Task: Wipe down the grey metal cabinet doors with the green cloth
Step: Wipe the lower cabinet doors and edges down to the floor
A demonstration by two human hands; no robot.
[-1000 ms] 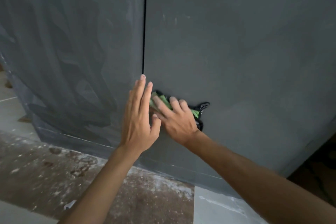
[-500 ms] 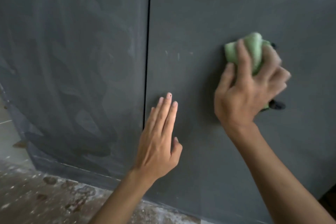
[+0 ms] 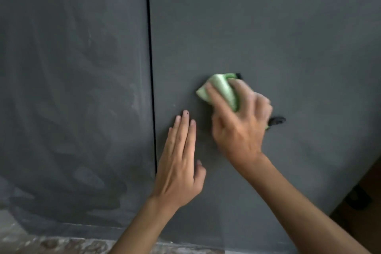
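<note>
Two grey metal doors were observed side by side, the left door [image 3: 72,68] and the right door [image 3: 278,27], parted by a narrow dark gap [image 3: 151,68] running from top to bottom. The green cloth [image 3: 221,88] was found bunched in the right hand [image 3: 241,128] and held against the right door, a little to the right of the gap; the fingers were curled over it and it was gripped, though the hand was blurred and the thumb could not be made out. A black strip [image 3: 277,120] was noted protruding from under the right hand on its right side; whether it belonged to the cloth could not be told. The left hand [image 3: 179,169] was found laid flat on the right door, fingers straight and together, thumb apart, nothing held; it was placed just right of the gap, below and left of the cloth, and was not touching it. The left door was marked with pale and dark smears across most of its face; the right door was seen to be plainer. A stained floor [image 3: 61,245] was recorded along the lower edge.
</note>
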